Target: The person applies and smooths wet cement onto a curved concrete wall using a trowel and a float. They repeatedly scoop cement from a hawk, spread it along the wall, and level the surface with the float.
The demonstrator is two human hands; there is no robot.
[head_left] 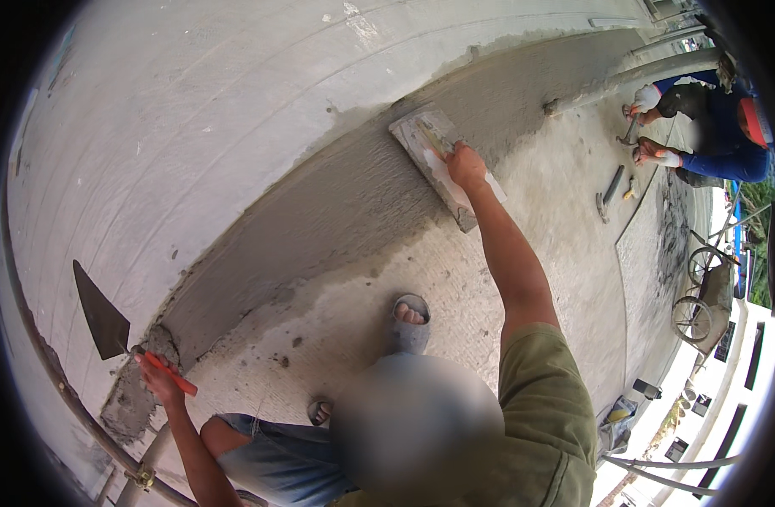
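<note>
My left hand (159, 382) is closed round the orange handle of a pointing trowel (103, 314), its triangular blade aimed up and away at the left. Mortar lumps (127, 410) lie beside that hand at the near end of the band. In my right hand (467, 166) is the grip of a rectangular plastering float (427, 145), coated with pale mortar. The float lies against the strip of wet grey mortar (294, 203) along the foot of the wall (227, 93). Its underside is hidden.
At the far right, a co-worker (708, 127) in blue sleeves and gloves crouches with a hammer (631, 130). Another hammer-like tool (609, 194) lies on the concrete floor (565, 237). Poles (632, 80) stretch near the wall; a wheelbarrow (710, 306) stands farther back. A pipe (75, 404) curves at lower left.
</note>
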